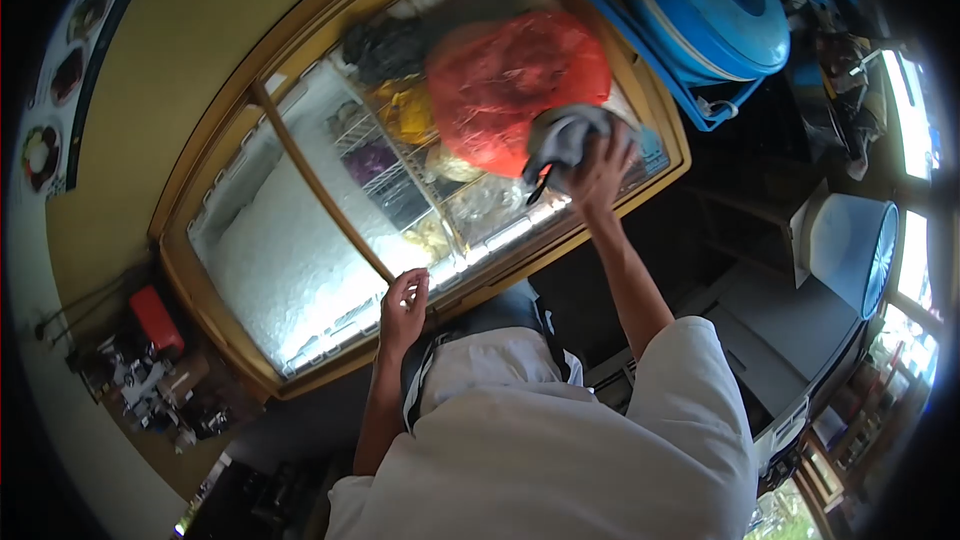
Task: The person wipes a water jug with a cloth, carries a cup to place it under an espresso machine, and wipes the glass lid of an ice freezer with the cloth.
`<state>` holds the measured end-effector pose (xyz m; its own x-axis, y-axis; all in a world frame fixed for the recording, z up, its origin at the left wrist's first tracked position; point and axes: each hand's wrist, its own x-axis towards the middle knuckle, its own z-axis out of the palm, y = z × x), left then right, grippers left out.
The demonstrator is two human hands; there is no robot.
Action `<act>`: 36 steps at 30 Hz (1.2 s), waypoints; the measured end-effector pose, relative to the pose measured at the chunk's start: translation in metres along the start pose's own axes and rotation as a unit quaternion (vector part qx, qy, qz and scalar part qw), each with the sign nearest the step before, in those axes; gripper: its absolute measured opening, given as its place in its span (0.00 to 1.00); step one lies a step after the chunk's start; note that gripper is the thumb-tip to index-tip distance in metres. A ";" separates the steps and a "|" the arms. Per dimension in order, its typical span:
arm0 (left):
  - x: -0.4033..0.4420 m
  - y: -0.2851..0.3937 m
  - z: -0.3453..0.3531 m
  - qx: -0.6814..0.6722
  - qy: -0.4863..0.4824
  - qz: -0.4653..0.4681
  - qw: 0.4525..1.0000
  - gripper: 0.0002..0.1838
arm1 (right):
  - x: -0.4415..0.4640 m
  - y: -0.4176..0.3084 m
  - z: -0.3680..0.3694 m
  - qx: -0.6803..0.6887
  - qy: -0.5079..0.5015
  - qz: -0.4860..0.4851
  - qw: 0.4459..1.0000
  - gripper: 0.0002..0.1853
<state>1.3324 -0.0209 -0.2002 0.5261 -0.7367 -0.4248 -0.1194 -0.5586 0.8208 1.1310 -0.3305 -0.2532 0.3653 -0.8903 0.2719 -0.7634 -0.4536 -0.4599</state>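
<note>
My right hand (603,168) presses a crumpled grey cloth (568,136) on the glass top of a chest freezer with a yellow-brown frame (478,298). Beneath the glass, beside the cloth, shows a large red plastic bag (500,80). My left hand (404,308) is at the near edge of the freezer, by the lower end of the divider bar (325,185), with its fingers curled together. Whether it grips anything there is too small to tell. Frost (290,240) covers the left part of the freezer's inside.
A blue lidded container (705,5) stands on a blue rack at the upper right. Wire baskets (385,175) with bagged items sit inside the freezer. A white-blue bucket (850,250) is at the right. A red object (156,319) lies at the lower left.
</note>
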 end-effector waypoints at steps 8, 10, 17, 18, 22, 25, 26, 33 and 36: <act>-0.011 -0.015 -0.013 -0.001 -0.001 0.087 0.996 0.10 | -0.096 -0.091 0.035 0.133 -0.205 -0.301 0.922 0.19; -0.016 -0.017 -0.022 0.016 -0.014 0.085 0.996 0.10 | -0.078 -0.090 0.037 0.133 -0.193 -0.341 0.910 0.16; -0.044 -0.048 -0.058 -0.006 0.027 0.099 0.995 0.11 | -0.032 -0.116 0.078 0.024 0.026 -0.025 0.999 0.16; -0.047 -0.062 -0.061 -0.007 0.031 0.097 0.995 0.12 | -0.049 -0.136 0.084 0.052 -0.011 -0.029 0.998 0.17; -0.058 -0.083 -0.063 -0.178 0.118 -0.031 0.976 0.22 | -0.136 -0.228 0.085 0.173 -0.179 -0.229 0.941 0.12; -0.060 -0.092 -0.080 -0.308 0.112 -0.131 0.936 0.33 | -0.176 -0.272 0.072 0.223 -0.292 -0.284 0.886 0.15; -0.056 -0.090 -0.090 -0.348 0.107 -0.170 0.916 0.35 | -0.185 -0.281 0.073 0.217 -0.340 -0.290 0.868 0.17; -0.065 -0.116 -0.128 -0.336 0.215 -0.104 0.911 0.20 | -0.201 -0.339 0.051 0.308 -0.334 -0.241 0.857 0.20; -0.077 -0.121 -0.153 -0.459 0.257 -0.071 0.848 0.17 | -0.192 -0.359 0.046 0.269 -0.277 -0.246 0.889 0.19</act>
<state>1.4352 0.1617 -0.2088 0.8059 -0.2924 -0.5149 0.5565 0.0773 0.8272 1.3593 0.0016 -0.1789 0.9043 -0.3947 0.1628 -0.1276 -0.6138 -0.7791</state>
